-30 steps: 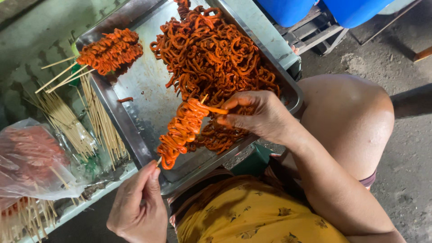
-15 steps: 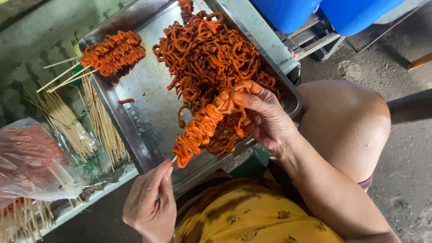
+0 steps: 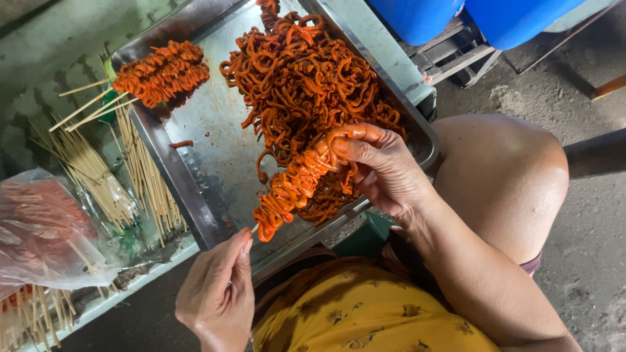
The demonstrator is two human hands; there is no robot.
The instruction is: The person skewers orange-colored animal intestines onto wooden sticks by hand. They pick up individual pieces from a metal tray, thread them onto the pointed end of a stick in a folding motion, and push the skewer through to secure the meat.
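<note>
My left hand (image 3: 218, 296) pinches the bare lower end of a thin bamboo stick. Threaded along that stick is a folded strip of orange-red marinated meat, the skewer (image 3: 293, 186), held slanting over the metal tray (image 3: 195, 189). My right hand (image 3: 381, 166) grips the skewer's upper end, fingers pressed around the meat. Just behind it lies a big tangled heap of raw orange strips (image 3: 303, 81) filling the tray's right half. Finished skewers (image 3: 160, 72) lie stacked in the tray's far left corner, sticks pointing left.
Loose bamboo sticks (image 3: 140, 176) lie beside the tray on the greenish table, some in a clear bag (image 3: 98, 186). A plastic bag with reddish contents (image 3: 39, 231) sits at the left. Blue barrels (image 3: 469, 16) stand beyond. My bare knee (image 3: 505, 176) is at the right.
The skewer has tilted and shifted slightly right. My right hand has slid toward the top end, packing the meat down the stick. My left hand keeps hold of the bottom end.
</note>
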